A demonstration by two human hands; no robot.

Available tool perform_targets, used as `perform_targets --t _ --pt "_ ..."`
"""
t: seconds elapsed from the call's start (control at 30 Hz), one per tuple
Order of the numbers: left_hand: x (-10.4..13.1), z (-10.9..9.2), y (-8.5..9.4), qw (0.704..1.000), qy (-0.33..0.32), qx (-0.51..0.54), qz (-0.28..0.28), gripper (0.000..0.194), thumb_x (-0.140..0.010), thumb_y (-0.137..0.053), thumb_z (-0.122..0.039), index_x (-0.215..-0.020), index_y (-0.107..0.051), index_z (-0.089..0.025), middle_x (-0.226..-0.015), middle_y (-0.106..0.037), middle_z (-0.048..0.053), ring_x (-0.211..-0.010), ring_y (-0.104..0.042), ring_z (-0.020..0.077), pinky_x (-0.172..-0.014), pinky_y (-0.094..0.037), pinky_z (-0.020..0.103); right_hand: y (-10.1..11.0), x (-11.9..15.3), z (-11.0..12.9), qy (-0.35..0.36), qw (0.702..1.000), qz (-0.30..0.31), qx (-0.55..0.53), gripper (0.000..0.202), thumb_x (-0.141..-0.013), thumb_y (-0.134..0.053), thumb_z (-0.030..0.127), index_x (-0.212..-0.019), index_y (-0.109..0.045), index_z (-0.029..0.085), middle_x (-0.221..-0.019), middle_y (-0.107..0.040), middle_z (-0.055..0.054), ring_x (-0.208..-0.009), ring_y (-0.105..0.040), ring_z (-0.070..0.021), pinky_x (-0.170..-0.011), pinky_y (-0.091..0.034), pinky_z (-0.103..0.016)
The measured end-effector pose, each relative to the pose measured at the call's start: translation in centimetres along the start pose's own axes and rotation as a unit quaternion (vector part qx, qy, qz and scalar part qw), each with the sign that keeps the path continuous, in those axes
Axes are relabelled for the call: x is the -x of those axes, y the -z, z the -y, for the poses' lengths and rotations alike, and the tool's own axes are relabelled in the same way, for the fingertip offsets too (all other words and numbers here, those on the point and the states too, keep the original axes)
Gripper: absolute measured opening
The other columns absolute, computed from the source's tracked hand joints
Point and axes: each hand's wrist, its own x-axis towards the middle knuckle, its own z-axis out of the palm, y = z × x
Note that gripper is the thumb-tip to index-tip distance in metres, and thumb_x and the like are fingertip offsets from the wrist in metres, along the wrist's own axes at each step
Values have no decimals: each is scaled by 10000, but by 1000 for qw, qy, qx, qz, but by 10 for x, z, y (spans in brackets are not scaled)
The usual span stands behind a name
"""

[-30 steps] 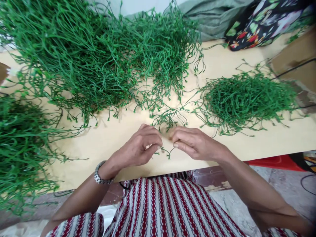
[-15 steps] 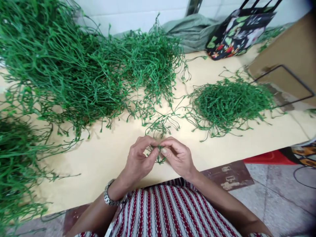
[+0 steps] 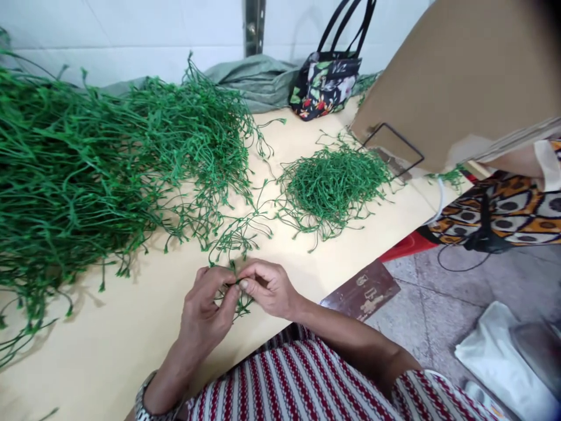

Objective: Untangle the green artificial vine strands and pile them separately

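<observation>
Two hands (image 3: 205,313) (image 3: 272,290) pinch green stems (image 3: 242,306) pointing bodyward.

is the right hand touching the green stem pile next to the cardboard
Apart: the head view plainly shows bare tabletop between the right hand and the green stem pile.

Blk floral bag (image 3: 326,88) w/ handles stood at back of tabletop (image 3: 123,327), nr grn cloth (image 3: 258,85) along wall (image 3: 131,26). Brn cardboard (image 3: 456,76) rose at R, blk wire frame (image 3: 404,140) by its lower edge. Wht plastic bag (image 3: 495,345) lay on flr (image 3: 438,310).
</observation>
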Motion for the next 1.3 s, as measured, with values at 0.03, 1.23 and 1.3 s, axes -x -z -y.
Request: perform_targets --t 0.03,1.23,1.3 --pt "0 0 0 1000 7 2 4 120 -767 -499 -88 -813 -504 -200 -751 -593 11 -728 -559 143 -658 -453 281 0 1 0 3 1000 -5 4 196 -835 -480 310 -776 -553 138 -685 -552 -37 -613 -506 -112 -564 -425 -231" --pt "1 0 1 999 46 -11 12 76 -773 -501 -159 -720 -520 -210 -696 -574 -2 -674 -550 149 -598 -448 275 -1 1 -2 49 992 -14 118 179 -855 -421 305 -787 -516 169 -676 -558 -32 -615 -507 -112 -588 -446 -231" --pt "1 0 1 999 45 -11 14 72 -771 -502 -163 -718 -519 -209 -695 -576 -1 -673 -550 150 -598 -448 278 -2 1 -2 48 991 -15 121 168 -850 -423 293 -788 -514 167 -678 -559 -31 -616 -507 -113 -592 -447 -232"
